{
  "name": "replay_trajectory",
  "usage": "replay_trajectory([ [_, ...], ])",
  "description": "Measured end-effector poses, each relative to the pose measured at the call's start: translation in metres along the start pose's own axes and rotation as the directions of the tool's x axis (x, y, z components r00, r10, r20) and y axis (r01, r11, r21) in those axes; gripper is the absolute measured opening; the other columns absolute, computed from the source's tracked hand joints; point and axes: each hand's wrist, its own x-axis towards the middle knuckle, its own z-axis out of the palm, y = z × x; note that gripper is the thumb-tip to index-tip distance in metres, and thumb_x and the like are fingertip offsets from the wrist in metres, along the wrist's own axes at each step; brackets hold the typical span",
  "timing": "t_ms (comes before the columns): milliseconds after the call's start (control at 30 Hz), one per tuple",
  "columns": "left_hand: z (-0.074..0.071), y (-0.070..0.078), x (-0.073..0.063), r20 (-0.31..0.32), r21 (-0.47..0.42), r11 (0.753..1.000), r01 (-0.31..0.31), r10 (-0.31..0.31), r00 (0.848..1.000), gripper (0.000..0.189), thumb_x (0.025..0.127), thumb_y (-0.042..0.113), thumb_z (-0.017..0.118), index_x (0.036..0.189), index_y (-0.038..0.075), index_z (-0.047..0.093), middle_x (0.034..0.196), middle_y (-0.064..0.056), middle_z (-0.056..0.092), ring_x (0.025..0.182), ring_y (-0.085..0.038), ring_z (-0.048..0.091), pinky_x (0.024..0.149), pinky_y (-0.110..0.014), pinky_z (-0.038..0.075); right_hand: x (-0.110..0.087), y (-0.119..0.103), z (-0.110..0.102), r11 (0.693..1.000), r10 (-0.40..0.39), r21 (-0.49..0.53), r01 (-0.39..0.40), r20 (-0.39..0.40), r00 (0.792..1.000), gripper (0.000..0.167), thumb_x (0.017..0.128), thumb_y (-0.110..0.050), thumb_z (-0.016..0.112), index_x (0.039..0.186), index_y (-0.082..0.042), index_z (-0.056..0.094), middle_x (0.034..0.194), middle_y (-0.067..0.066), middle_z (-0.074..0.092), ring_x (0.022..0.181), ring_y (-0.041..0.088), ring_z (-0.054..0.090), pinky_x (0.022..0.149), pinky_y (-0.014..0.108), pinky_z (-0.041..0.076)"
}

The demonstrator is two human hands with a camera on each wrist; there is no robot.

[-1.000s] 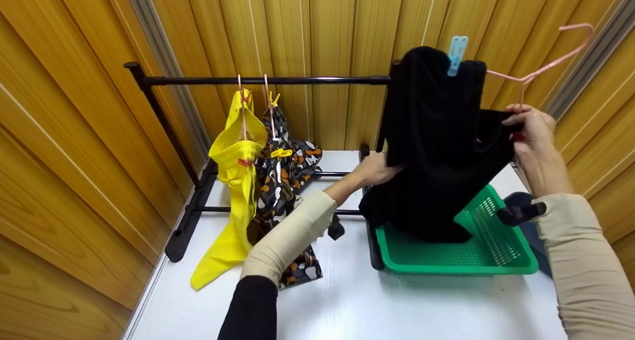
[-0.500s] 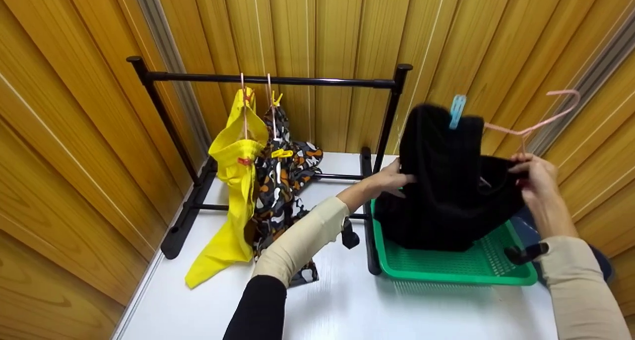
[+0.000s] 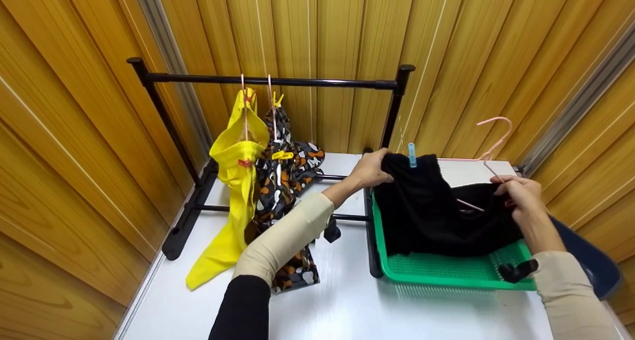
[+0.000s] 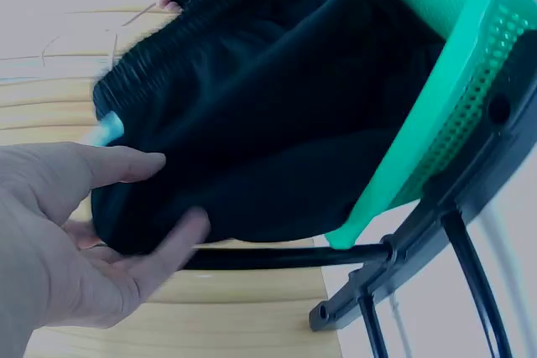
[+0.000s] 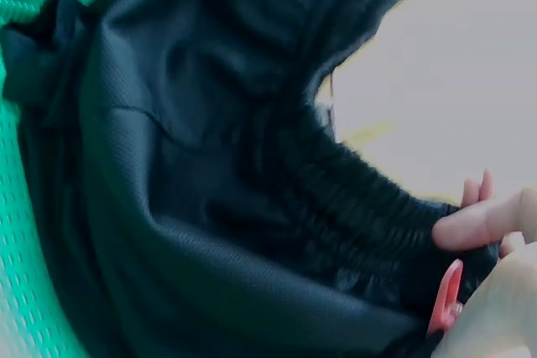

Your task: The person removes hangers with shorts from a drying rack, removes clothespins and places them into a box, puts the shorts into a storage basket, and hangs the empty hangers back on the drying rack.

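Note:
A pair of black pants (image 3: 446, 221) with a gathered elastic waistband (image 5: 361, 199) droops over the green basket (image 3: 446, 279). A pink hanger (image 3: 496, 144) runs into the waist opening, its hook sticking up. My right hand (image 3: 521, 193) pinches the right end of the waistband by the hanger, and a red clothespin (image 5: 446, 298) sits beside its fingers. At the left end, a light blue clothespin (image 3: 412, 155) clips the waistband. My left hand (image 3: 369, 170) is at the left edge of the pants, its fingers (image 4: 172, 245) spread and overlapping the cloth.
A black rack (image 3: 317, 83) stands left of the basket. On it hang yellow pants (image 3: 238, 181) and a camouflage-patterned garment (image 3: 278, 191), both on pink hangers with clothespins. A dark blue container (image 3: 590, 260) sits at the right, and a wood-look wall (image 3: 332, 32) closes the back.
Both hands have lowered the black pants into the basket, and the hanger has come down and left with them. The rack's right post now shows beside the pants.

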Motion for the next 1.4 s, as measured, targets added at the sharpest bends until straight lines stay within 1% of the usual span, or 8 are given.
replay_trajectory([
  [300,0.003,-0.017,-0.016,0.145,0.256,0.958,-0.126,0.091,0.985,0.043,0.099,0.007,0.051,0.142,0.003,0.052,0.129,-0.023,0.068,0.122,-0.037,0.066,0.101,-0.045,0.054,0.002,0.006,0.021,0.974,-0.044,-0.212,0.078,0.162,0.986,0.05,0.082,0.013,0.057,0.074,-0.031,0.079,0.074,-0.025,0.071,0.058,-0.001,0.05,0.046,0.018,0.038],
  [733,0.041,-0.051,-0.038,0.308,0.349,0.914,-0.207,0.097,0.946,0.039,0.098,0.01,0.056,0.135,0.003,0.045,0.137,-0.021,0.058,0.125,-0.035,0.062,0.107,-0.04,0.051,0.01,0.043,0.014,0.894,0.021,-0.427,0.14,0.351,0.936,0.031,0.084,0.002,0.063,0.094,-0.022,0.079,0.086,-0.025,0.073,0.071,0.002,0.054,0.051,0.023,0.044],
  [867,0.052,-0.055,-0.044,0.324,0.474,0.858,-0.198,0.039,0.945,0.038,0.1,0.016,0.057,0.136,0.007,0.045,0.132,-0.014,0.063,0.118,-0.032,0.066,0.096,-0.041,0.057,0.009,0.054,0.015,0.86,0.024,-0.48,0.173,0.375,0.927,0.025,0.084,0.001,0.064,0.105,-0.006,0.075,0.088,-0.02,0.071,0.066,0.004,0.053,0.049,0.024,0.047],
  [967,0.056,-0.055,-0.05,0.263,0.626,0.748,-0.22,0.064,0.963,0.036,0.1,0.017,0.058,0.134,0.01,0.048,0.119,-0.008,0.07,0.103,-0.026,0.072,0.081,-0.039,0.061,0.009,0.058,0.019,0.83,-0.034,-0.503,0.243,0.389,0.921,0.031,0.085,0.002,0.064,0.115,0.005,0.068,0.09,-0.01,0.07,0.058,0.006,0.051,0.047,0.025,0.047],
  [1100,0.059,-0.055,-0.055,0.167,0.755,0.622,-0.209,0.126,0.978,0.022,0.1,0.015,0.055,0.122,0.013,0.055,0.101,-0.002,0.075,0.087,-0.019,0.074,0.066,-0.032,0.06,0.011,0.063,0.026,0.753,-0.156,-0.522,0.401,0.451,0.879,0.037,0.087,0.003,0.067,0.122,0.012,0.062,0.1,0.018,0.07,0.053,0.006,0.051,0.045,0.026,0.047],
  [1167,0.06,-0.056,-0.056,0.141,0.764,0.614,-0.198,0.14,0.98,0.017,0.1,0.015,0.053,0.116,0.013,0.056,0.095,-0.002,0.075,0.083,-0.018,0.074,0.063,-0.031,0.06,0.012,0.064,0.026,0.688,-0.211,-0.534,0.492,0.502,0.839,0.037,0.086,0.003,0.071,0.121,0.012,0.062,0.108,0.028,0.069,0.062,0.008,0.058,0.049,0.026,0.049],
  [1267,0.062,-0.057,-0.055,0.125,0.764,0.615,-0.194,0.154,0.98,0.013,0.1,0.014,0.052,0.111,0.013,0.057,0.091,0.0,0.075,0.081,-0.017,0.074,0.062,-0.03,0.059,0.013,0.065,0.022,0.541,-0.259,-0.584,0.605,0.569,0.78,0.048,0.08,-0.004,0.081,0.122,0.009,0.062,0.117,0.031,0.066,0.09,0.024,0.066,0.073,0.037,0.055],
  [1400,0.062,-0.058,-0.053,0.121,0.777,0.599,-0.194,0.16,0.98,0.015,0.099,0.015,0.052,0.113,0.017,0.057,0.088,0.002,0.075,0.078,-0.015,0.073,0.061,-0.028,0.058,0.014,0.063,0.013,0.352,-0.278,-0.658,0.666,0.605,0.746,0.066,0.068,-0.008,0.088,0.126,0.005,0.059,0.121,0.037,0.058,0.111,0.053,0.053,0.09,0.064,0.044],
])
